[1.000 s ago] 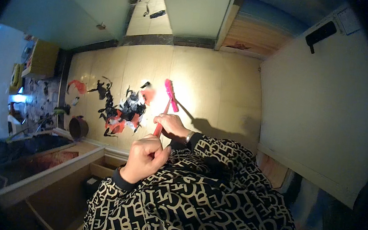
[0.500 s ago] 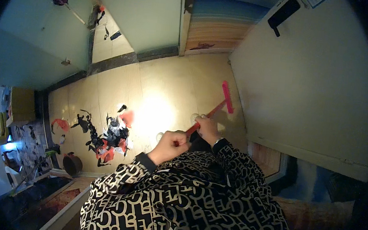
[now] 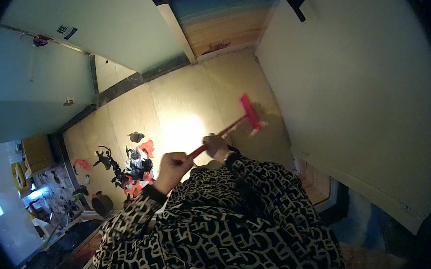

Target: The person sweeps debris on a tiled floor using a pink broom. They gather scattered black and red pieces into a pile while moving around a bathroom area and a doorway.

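I grip the orange-red handle of a broom [image 3: 250,112] with both hands, and its long pink head is over the pale floor, close to the foot of the white door. My left hand [image 3: 173,170] is closed around the upper end of the handle. Lower down the same handle, my right hand [image 3: 216,147] is wrapped on it, nearer the head. On the floor left of my hands lies a heap of black, white and red scraps [image 3: 140,165]. A separate dark scrap [image 3: 136,137] rests just beyond the heap.
A white door [image 3: 351,105] with a black handle rises on the right. Frosted glass panels [image 3: 92,16] stand along the far left. A round brown container [image 3: 101,204] sits on the floor at lower left, near a red scrap [image 3: 82,164].
My view has shifted, with the scene swinging. Both hands and the broom sit further left in the picture. My hands still hold the handle.
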### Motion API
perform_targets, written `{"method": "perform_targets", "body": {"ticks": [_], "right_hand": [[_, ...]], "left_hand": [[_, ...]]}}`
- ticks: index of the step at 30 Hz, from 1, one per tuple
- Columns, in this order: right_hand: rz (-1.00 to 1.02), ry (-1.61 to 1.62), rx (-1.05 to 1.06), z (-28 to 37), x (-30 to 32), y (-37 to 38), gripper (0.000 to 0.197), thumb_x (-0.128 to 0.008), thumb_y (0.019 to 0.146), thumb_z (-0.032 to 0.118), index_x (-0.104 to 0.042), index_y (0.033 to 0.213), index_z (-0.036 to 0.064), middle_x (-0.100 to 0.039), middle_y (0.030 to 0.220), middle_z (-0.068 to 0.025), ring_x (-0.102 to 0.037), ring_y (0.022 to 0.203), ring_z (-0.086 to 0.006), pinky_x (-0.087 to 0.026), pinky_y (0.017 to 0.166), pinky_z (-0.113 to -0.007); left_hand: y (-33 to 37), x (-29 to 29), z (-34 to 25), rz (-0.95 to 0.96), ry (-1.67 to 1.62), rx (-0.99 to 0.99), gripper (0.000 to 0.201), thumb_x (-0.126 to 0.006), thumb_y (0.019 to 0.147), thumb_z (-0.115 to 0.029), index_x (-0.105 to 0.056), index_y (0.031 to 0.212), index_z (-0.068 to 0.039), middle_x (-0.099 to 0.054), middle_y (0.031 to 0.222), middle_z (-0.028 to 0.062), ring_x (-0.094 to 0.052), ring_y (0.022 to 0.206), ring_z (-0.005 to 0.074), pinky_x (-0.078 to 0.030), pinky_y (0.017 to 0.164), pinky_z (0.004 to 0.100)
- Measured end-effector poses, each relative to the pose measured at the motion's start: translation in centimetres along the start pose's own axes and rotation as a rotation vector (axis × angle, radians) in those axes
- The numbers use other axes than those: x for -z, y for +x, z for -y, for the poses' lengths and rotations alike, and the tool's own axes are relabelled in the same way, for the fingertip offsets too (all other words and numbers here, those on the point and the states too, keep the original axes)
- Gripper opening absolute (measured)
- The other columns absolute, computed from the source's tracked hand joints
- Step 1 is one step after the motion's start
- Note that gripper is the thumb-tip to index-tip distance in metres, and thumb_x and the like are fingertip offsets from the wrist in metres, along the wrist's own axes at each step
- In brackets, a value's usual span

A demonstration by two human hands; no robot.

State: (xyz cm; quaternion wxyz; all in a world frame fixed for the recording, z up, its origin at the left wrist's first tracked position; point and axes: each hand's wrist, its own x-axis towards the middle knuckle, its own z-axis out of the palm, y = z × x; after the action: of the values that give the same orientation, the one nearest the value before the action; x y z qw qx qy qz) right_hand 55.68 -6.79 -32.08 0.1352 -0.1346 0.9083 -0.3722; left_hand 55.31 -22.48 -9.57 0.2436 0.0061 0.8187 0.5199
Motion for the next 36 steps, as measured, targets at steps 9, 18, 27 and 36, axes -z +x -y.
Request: {"method": "perform_targets", "body": {"ticks": [9,18,27,36], "right_hand": [[-0.088,0.208,0.214,6.1,9.9,2.7,0.013,-0.065,0.072,0.008,-0.054,0.080,0.0069,-0.059,0.079,-0.0129,-0.062,0.075,-0.0338,-0.051,0.065,-0.044],[0.051,-0.169,-0.147,-9.8,9.6,1.0,0.008,-0.058,0.081,0.014,-0.059,0.081,0.0052,-0.059,0.087,-0.0178,-0.062,0.079,-0.0367,-0.050,0.071,-0.047],[0.076,0.322,0.292,4.0,2.9,3.4,0.010,-0.062,0.075,0.010,-0.054,0.075,0.0033,-0.057,0.080,-0.0175,-0.058,0.076,-0.0352,-0.047,0.067,-0.046],[0.185,0.162,0.161,8.0,8.1,3.3,0.010,-0.059,0.080,0.015,-0.058,0.080,0.0053,-0.060,0.083,-0.0158,-0.061,0.077,-0.0352,-0.050,0.068,-0.044]], "left_hand": [[-1.0,1.2,-10.3,-0.064,-0.034,-0.203,0.028,-0.063,0.087,-0.005,-0.053,0.061,0.000,-0.052,0.058,-0.0029,-0.043,0.053,0.0045,-0.035,0.049,0.0234],[7.4,-6.9,-2.5,0.048,-0.188,-0.008,0.035,-0.067,0.086,-0.011,-0.048,0.057,-0.006,-0.043,0.056,-0.0060,-0.038,0.055,0.0036,-0.029,0.048,0.0240],[-2.3,0.7,-7.9,-0.229,0.068,0.139,0.036,-0.065,0.086,-0.008,-0.046,0.056,-0.003,-0.048,0.058,-0.0040,-0.039,0.056,0.0039,-0.031,0.050,0.0229],[-5.1,1.4,-6.4,-0.256,-0.346,-0.391,0.017,-0.061,0.081,0.005,-0.048,0.074,-0.003,-0.057,0.072,0.0075,-0.055,0.070,0.0182,-0.044,0.073,0.0281]]}}
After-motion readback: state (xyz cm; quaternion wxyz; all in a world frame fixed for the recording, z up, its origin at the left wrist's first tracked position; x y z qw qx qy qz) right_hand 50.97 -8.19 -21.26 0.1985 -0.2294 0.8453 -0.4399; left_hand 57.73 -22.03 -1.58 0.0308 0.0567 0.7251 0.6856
